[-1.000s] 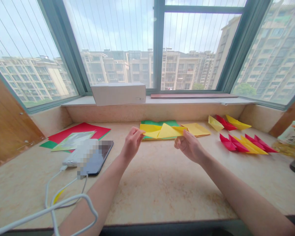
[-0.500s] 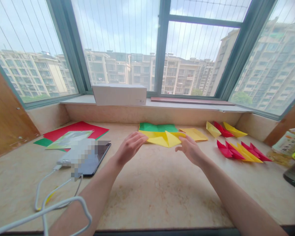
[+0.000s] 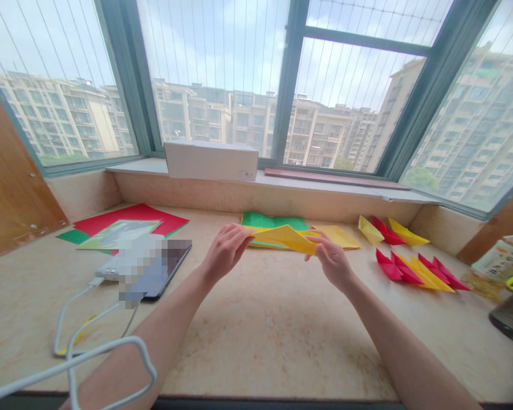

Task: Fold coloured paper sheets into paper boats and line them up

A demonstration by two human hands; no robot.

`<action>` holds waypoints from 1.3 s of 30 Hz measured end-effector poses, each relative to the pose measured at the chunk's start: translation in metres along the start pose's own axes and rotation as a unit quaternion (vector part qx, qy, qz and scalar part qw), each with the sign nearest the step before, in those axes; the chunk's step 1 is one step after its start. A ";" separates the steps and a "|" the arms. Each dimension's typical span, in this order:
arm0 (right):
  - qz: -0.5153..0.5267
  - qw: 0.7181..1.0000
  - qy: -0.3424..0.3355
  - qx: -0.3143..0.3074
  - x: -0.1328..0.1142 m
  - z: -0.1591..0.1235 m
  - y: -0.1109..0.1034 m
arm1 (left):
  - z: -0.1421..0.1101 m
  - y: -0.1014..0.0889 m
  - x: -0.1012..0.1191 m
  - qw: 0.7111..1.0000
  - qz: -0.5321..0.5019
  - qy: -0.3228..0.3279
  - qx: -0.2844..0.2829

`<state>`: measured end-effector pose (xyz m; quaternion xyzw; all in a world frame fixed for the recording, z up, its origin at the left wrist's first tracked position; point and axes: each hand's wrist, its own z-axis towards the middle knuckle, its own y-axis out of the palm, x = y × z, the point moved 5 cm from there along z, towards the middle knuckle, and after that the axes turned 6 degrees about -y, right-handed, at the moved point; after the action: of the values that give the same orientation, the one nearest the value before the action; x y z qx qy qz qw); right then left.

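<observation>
A folded yellow paper (image 3: 287, 237) is held just above the stone counter (image 3: 265, 330), in the middle of the view. My left hand (image 3: 226, 250) pinches its left end with closed fingers. My right hand (image 3: 331, 259) pinches its right end. Behind the paper lies a small stack of green and yellow sheets (image 3: 276, 222), with another yellow sheet (image 3: 340, 235) to its right.
Several folded red and yellow paper boats (image 3: 414, 265) lie at the right. Red and green sheets (image 3: 128, 219), a tablet (image 3: 160, 267) and white cables (image 3: 89, 347) sit at the left. A white box (image 3: 211, 161) stands on the window ledge. A bottle (image 3: 498, 259) is at the far right.
The yellow paper lay on the counter with both hands loose over it half a second ago. Now both hands have pinched its ends and lifted it.
</observation>
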<state>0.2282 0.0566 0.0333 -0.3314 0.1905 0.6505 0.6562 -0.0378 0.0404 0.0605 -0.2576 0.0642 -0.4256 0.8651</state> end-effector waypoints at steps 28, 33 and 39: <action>-0.063 0.979 -0.040 0.190 -0.018 -0.005 -0.014 | -0.009 0.033 -0.001 0.900 -0.347 -0.261 -0.019; -0.101 0.972 -0.095 0.190 -0.023 -0.008 -0.017 | -0.011 0.036 0.001 0.862 -0.360 -0.350 -0.072; -0.091 0.974 -0.117 0.172 -0.021 -0.007 -0.023 | -0.013 0.041 0.002 0.793 -0.463 -0.372 -0.133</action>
<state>0.2501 0.0379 0.0474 -0.1512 0.1910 0.5795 0.7777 -0.0123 0.0546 0.0296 -0.5075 -0.3335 -0.6340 0.4788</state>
